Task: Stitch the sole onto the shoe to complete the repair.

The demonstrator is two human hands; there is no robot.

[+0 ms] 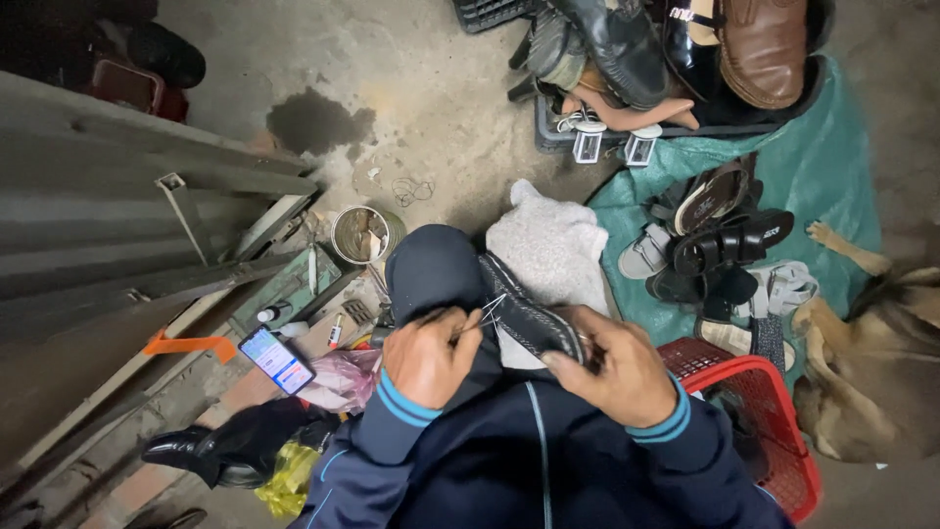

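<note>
Black shoe [529, 318] propped on knee over grey cloth [548, 245]. Right hand [617, 372] fingers clamped round shoe. Left hand [426, 355] fingers pinching needle [480, 318], thread taut at shoe's edge. Stitching partway, seam unfinished. Red basket [774, 411] near right elbow; phone [277, 360] on floor, left.

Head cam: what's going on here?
A person sits on a concrete floor with a black shoe across a knee. The right hand grips the shoe at its near end, while the left hand pinches a thin tool or needle with pale thread at the shoe's edge. A grey cloth lies under the shoe. Beside them: a red basket, a pile of sandals on a green sheet, a phone with its screen lit, and a dog lying on the right.
</note>
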